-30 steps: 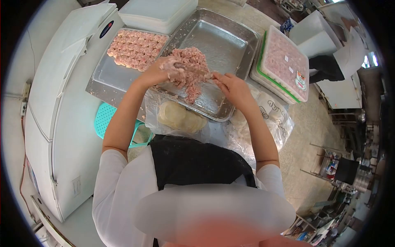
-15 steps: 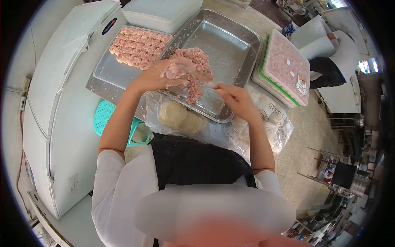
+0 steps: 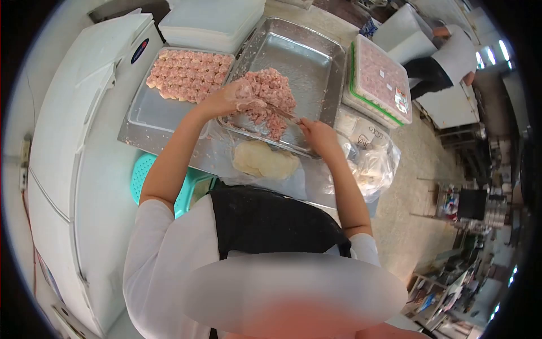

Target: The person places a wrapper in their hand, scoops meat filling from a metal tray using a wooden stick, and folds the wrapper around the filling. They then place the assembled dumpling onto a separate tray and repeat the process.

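Note:
Ground pink meat (image 3: 274,90) is heaped in the near left part of a deep metal tray (image 3: 333,85). My left hand (image 3: 228,99) is at the heap's left edge, meat smeared over its curled fingers; what they hold is hidden. My right hand (image 3: 320,137) grips the handle of a thin, flat spatula (image 3: 285,114), its blade reaching into the meat toward my left hand. Pale round dough wrappers (image 3: 264,161) lie on plastic in front of the tray. To the left, rows of meat-filled dumplings (image 3: 183,73) cover the far part of a clear plastic tray (image 3: 155,113).
White lidded containers (image 3: 212,20) stand at the back left. On the right are a green-edged container of meat (image 3: 381,79) and bagged pale goods (image 3: 370,158). A white freezer (image 3: 73,130) and turquoise stool (image 3: 144,175) are left. Another person (image 3: 446,59) bends at the right.
My left hand's fingers have turned down and closed in at the meat. The spatula shows more clearly, lower against the heap. The view has shifted slightly, and the other person has bent further.

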`<state>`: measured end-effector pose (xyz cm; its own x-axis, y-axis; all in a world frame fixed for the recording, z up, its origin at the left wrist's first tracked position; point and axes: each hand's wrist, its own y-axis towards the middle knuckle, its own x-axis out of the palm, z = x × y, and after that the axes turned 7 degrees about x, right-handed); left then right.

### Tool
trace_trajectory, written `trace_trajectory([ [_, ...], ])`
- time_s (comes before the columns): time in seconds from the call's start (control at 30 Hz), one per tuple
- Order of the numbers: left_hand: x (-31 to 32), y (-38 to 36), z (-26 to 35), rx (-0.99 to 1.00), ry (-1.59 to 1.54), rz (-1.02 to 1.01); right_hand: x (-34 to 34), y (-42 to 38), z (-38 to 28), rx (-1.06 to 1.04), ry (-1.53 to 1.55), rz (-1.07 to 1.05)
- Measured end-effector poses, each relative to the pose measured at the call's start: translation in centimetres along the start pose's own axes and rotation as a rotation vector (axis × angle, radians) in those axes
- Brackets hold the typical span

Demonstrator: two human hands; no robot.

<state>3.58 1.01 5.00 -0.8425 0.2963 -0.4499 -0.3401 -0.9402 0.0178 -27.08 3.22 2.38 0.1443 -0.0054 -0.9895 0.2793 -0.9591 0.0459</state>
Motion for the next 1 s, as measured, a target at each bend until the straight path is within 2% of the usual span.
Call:
trace_trajectory([
  [0.03,-0.9,-0.2,-0.5,0.012,0.005,-0.02,-1.1,-0.7,0.3,0.044,0.049,-0.076],
  [0.1,-2.2,-1.1,-1.3,0.278,0.295,0.099,-3.5,-2.3,-0.5,0.101,0.095,-0.153],
  [0.17,-3.9,-2.3,2.6,0.325,0.222,0.056,-6.1,-3.5,-2.5,0.165,0.654,0.058],
  [0.23,-5.0,-2.7,4.0,0.372,0.151,0.017,-7.0,-3.8,-5.1,0.225,0.721,0.015],
  [0.3,-5.8,-2.9,3.6,0.432,0.126,-0.091,-6.7,-3.6,-8.9,-0.104,0.798,0.102],
  [0.33,-6.4,-2.8,3.2,0.44,0.124,-0.098,-6.5,-3.3,-10.9,-0.201,0.694,0.101],
  [0.4,-7.3,-2.5,1.9,0.618,0.268,-0.251,-6.9,-2.6,-11.5,-0.163,0.626,0.043],
  [0.43,-7.3,-2.9,1.3,0.623,0.264,-0.251,-7.5,-2.4,-12.0,-0.141,0.56,-0.021],
  [0.47,-7.3,-3.3,0.6,0.506,0.246,-0.157,-8.7,-3.0,-12.5,-0.015,0.29,0.062],
  [0.5,-7.6,-3.6,0.0,0.39,0.228,-0.062,-9.2,-3.4,-13.5,-0.016,0.287,0.066],
  [0.53,-8.2,-3.5,-0.4,0.393,0.228,-0.062,-9.4,-3.8,-14.7,-0.062,0.292,0.2],
  [0.57,-8.9,-3.1,-0.9,0.405,0.185,-0.164,-9.3,-4.1,-15.8,-0.106,0.297,0.333],
  [0.6,-9.4,-3.0,-1.0,0.417,0.143,-0.267,-9.0,-4.0,-16.8,-0.091,0.11,0.263],
  [0.63,-9.7,-3.4,-1.1,0.422,0.143,-0.271,-9.0,-4.0,-17.0,-0.086,0.107,0.265],
  [0.7,-10.4,-4.6,-1.1,0.401,0.117,-0.111,-9.7,-3.4,-17.0,-0.082,0.151,0.242],
  [0.73,-11.0,-5.2,-0.9,0.402,0.117,-0.104,-10.1,-3.3,-17.5,-0.088,0.148,0.243],
  [0.8,-12.3,-6.3,-0.3,0.415,0.086,-0.134,-11.2,-3.4,-18.7,-0.071,0.421,0.235],
  [0.83,-12.9,-6.8,0.1,0.416,0.086,-0.132,-10.5,-3.1,-19.4,-0.072,0.418,0.235],
  [0.9,-13.8,-7.8,0.5,0.262,-0.064,-0.154,-8.0,-2.3,-20.8,-0.142,0.356,0.112],
  [0.93,-13.9,-7.8,-0.9,0.258,-0.066,-0.148,-7.5,-1.9,-21.1,-0.093,0.424,0.043],
  [1.0,-14.3,-7.5,-5.0,0.367,0.245,0.101,-7.3,-1.4,-20.8,-0.107,0.442,0.085],
])
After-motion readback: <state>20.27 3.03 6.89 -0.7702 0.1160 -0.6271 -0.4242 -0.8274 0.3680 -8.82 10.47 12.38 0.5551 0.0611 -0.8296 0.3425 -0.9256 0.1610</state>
